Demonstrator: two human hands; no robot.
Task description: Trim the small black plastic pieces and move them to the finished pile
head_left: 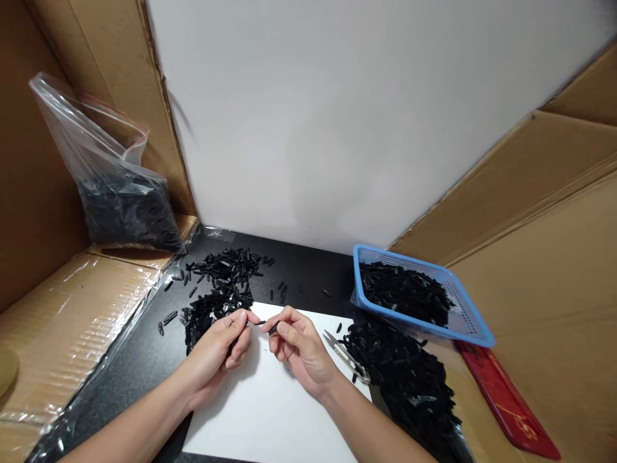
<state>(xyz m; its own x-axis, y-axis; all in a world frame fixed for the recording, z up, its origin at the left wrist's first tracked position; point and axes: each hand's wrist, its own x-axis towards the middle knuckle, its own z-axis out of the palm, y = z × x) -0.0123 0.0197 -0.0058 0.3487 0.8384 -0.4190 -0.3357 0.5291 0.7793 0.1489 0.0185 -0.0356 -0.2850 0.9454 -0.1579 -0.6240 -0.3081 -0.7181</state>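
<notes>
Black plastic piece at frame centre is pinched between left hand and right hand, mid-handling; snips lie beside

I am seeing a sheet of paper lying on the near middle of the table. My left hand and right hand are hovering over its far edge, close together, each pinching a small part between them. A pile of parts is lying just beyond the left hand, spreading far and left. Snips are resting on the paper's right edge, just right of the right hand. A heap of parts is sitting right of the snips. A basket holding more parts is standing behind that heap. A bag is sitting on a box at far left.
</notes>
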